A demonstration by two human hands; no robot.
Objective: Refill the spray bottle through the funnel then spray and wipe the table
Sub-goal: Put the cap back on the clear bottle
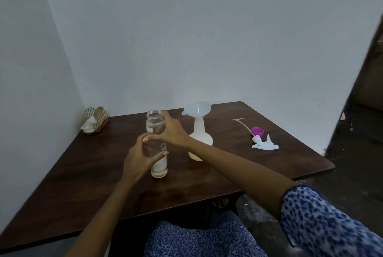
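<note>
Dim, flat indoor light, soft overall focus. Faint sheen on the table (87, 174). Wide-angle bending at the edges.

**No readable text**

Nothing legible shows. The clear bottle (156, 145) between the left hand (138, 158) and the right hand (173, 130) carries a pale mark on its side, too blurred to read.

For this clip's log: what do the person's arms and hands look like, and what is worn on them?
Both hands are bare: no gloves, and no rings or watch that I can make out. The left hand and its forearm are uncovered as far as the frame shows. The right hand and forearm are bare too, up to a blue sleeve with a dark spotted print near the elbow.
</note>
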